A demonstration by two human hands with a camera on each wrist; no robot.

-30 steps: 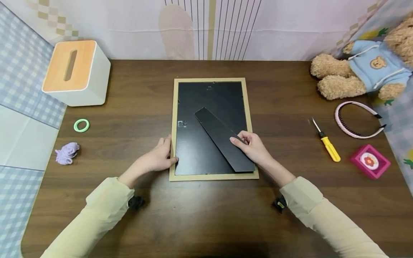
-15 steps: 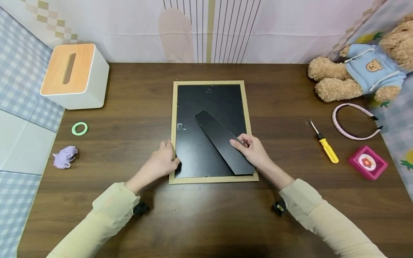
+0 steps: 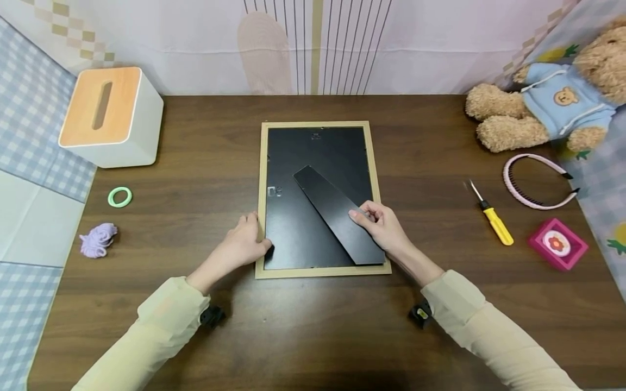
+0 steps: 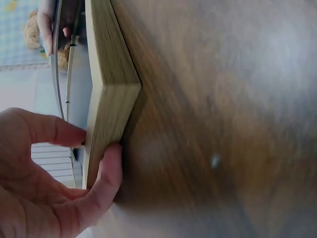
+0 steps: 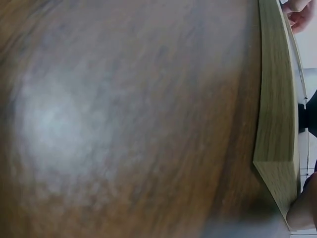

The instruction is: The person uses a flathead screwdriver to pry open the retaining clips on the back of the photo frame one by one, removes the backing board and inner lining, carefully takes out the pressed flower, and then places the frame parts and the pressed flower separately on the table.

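Slightly shifted since earlier, the left hand pinches the picture frame, back-up on the table; the right hand pinches its easel stand. Working the stand seems in hand, calling for a steady left grip.

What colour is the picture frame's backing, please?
The backing is black, showing best in the head view.

Dark brown wood-grain table, far edge meeting pinkish-white fabric backdrop printed with beige arch, olive vertical stripe, thin dark lines; tan checkered squares at upper left. Blue-and-white gingham cloth along left side, plain pale panel across its middle. Pale blue checked cloth on right, yellow-and-green motifs. Soft whitish glare on table in wrist views.
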